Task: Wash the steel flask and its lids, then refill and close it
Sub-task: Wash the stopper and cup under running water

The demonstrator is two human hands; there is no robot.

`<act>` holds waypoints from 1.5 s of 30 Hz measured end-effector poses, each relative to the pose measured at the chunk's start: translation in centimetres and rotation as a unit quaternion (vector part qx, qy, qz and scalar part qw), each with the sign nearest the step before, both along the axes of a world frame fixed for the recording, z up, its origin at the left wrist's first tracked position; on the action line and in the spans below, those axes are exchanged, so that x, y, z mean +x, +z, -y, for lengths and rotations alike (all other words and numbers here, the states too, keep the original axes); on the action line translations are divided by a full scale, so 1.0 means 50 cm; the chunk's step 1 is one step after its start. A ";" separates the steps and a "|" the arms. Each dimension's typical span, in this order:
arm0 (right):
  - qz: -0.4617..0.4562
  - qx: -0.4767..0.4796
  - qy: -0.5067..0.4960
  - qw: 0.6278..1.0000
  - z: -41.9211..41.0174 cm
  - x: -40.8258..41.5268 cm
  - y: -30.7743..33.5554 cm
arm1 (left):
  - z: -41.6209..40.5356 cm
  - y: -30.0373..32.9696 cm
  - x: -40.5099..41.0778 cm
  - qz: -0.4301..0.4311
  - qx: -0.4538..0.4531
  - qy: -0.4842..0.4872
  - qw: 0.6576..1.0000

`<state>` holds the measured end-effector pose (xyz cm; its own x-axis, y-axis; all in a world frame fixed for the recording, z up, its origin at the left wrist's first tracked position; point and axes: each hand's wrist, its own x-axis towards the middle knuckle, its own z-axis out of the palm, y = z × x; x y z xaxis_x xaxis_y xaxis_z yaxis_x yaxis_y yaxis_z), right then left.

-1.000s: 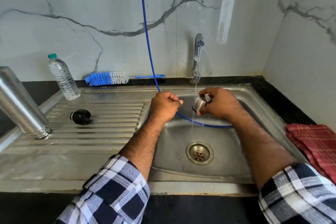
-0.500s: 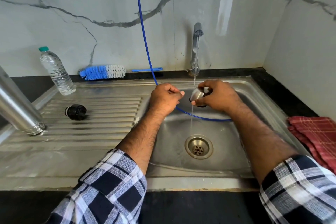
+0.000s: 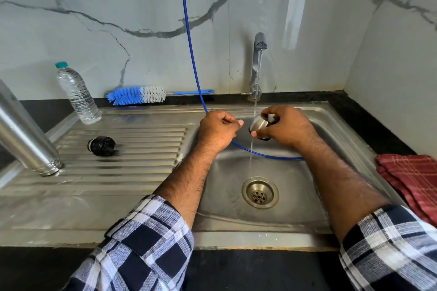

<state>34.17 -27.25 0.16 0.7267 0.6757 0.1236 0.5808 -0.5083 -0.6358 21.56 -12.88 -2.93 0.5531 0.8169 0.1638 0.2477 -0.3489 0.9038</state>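
Here the right hand (image 3: pixel 287 126) grips the steel cap (image 3: pixel 259 123) under the tap stream (image 3: pixel 256 82) to rinse it; the left hand (image 3: pixel 216 129), at its nine o'clock, is clenched empty.

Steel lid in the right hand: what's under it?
Under the steel lid, the water stream falls past the blue hose to the drain. The right hand covers the lid's inside.

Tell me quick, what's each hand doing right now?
Left hand: closed fist, nothing visible in it.
Right hand: closed on the steel lid, under the tap water.
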 end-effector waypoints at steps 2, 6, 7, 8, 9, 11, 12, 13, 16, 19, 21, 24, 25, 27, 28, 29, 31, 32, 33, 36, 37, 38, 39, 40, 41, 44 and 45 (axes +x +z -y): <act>0.016 0.062 -0.028 0.998 0.006 -0.002 0.007 | -0.002 0.002 0.001 0.024 -0.004 0.002 1.000; 0.065 0.190 -0.066 0.977 0.014 -0.005 0.028 | -0.010 0.010 -0.002 0.079 0.004 0.009 0.997; 0.050 0.174 -0.056 0.982 0.014 -0.003 0.026 | -0.013 0.006 -0.004 0.063 0.007 0.011 0.998; 0.027 0.128 -0.040 0.991 0.012 -0.003 0.020 | -0.015 0.000 -0.005 0.041 0.005 0.014 0.999; 0.012 0.066 -0.024 0.997 0.010 -0.004 0.012 | -0.015 -0.004 -0.007 0.023 0.001 0.015 1.000; 0.016 0.003 -0.015 1.000 0.003 -0.006 -0.003 | -0.018 -0.009 -0.006 0.020 -0.005 0.008 1.000; 0.018 0.017 -0.021 0.999 0.002 -0.007 -0.003 | -0.020 -0.008 -0.005 0.027 -0.004 0.003 1.000; 0.022 0.039 -0.028 0.999 0.001 -0.008 0.001 | -0.020 -0.005 -0.004 0.032 -0.003 -0.001 0.999; 0.036 0.051 -0.024 0.998 -0.003 -0.009 0.007 | -0.017 -0.001 -0.004 0.023 -0.004 -0.004 1.000; 0.032 0.044 -0.014 0.998 -0.001 -0.015 0.000 | -0.012 0.000 -0.005 0.029 -0.004 -0.004 1.000; 0.054 0.106 -0.029 0.992 0.000 -0.020 0.008 | -0.013 0.004 -0.003 0.060 0.007 0.004 0.998; 0.054 0.193 -0.041 0.979 0.001 -0.021 0.022 | -0.019 0.004 -0.003 0.075 0.018 0.025 0.997; 0.036 0.160 -0.034 0.986 0.001 -0.020 0.020 | -0.021 -0.001 -0.003 0.064 0.006 0.027 0.998; 0.008 0.041 -0.016 0.999 0.002 -0.013 0.005 | -0.020 -0.016 0.001 0.042 -0.029 0.022 0.998; 0.002 0.024 -0.020 1.000 0.004 -0.012 0.001 | -0.020 -0.019 0.006 0.038 -0.042 0.021 0.998; 0.007 0.046 -0.032 0.998 0.006 -0.008 0.004 | -0.021 -0.015 0.018 0.036 -0.052 0.021 0.998; 0.037 0.132 -0.051 0.989 0.007 -0.004 0.011 | -0.032 -0.004 0.047 0.034 -0.062 0.029 0.997; 0.046 0.149 -0.051 0.986 0.006 -0.003 0.013 | -0.042 0.003 0.065 0.034 -0.067 0.030 0.997; 0.042 0.137 -0.047 0.989 0.004 -0.003 0.013 | -0.052 0.010 0.084 0.035 -0.073 0.028 0.996; 0.025 0.064 -0.045 0.997 -0.001 0.007 -0.004 | -0.089 0.021 0.148 0.060 -0.135 0.029 0.989; 0.032 0.072 -0.049 0.996 -0.002 0.009 -0.006 | -0.101 0.021 0.165 0.070 -0.165 0.031 0.983; 0.036 0.086 -0.052 0.994 -0.003 0.012 -0.007 | -0.112 0.019 0.181 0.082 -0.193 0.026 0.977; 0.041 0.094 -0.052 0.993 -0.005 0.020 -0.008 | -0.119 0.019 0.200 0.099 -0.223 0.018 0.970; 0.043 0.091 -0.052 0.994 -0.007 0.023 -0.009 | -0.124 0.018 0.214 0.120 -0.253 0.017 0.960; 0.046 0.079 -0.055 0.994 -0.007 0.028 -0.011 | -0.124 0.018 0.229 0.143 -0.279 0.017 0.950; 0.049 0.065 -0.061 0.995 -0.009 0.040 -0.020 | -0.118 0.019 0.248 0.203 -0.321 0.026 0.925; 0.051 0.067 -0.064 0.994 -0.011 0.040 -0.020 | -0.119 0.020 0.247 0.223 -0.325 0.025 0.919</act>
<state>36.17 -26.68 -0.82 0.7849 0.5505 0.2844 0.5818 -0.4968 -0.6440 33.93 -6.92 -1.94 0.5081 0.8451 -0.1663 -0.1964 0.3017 0.9330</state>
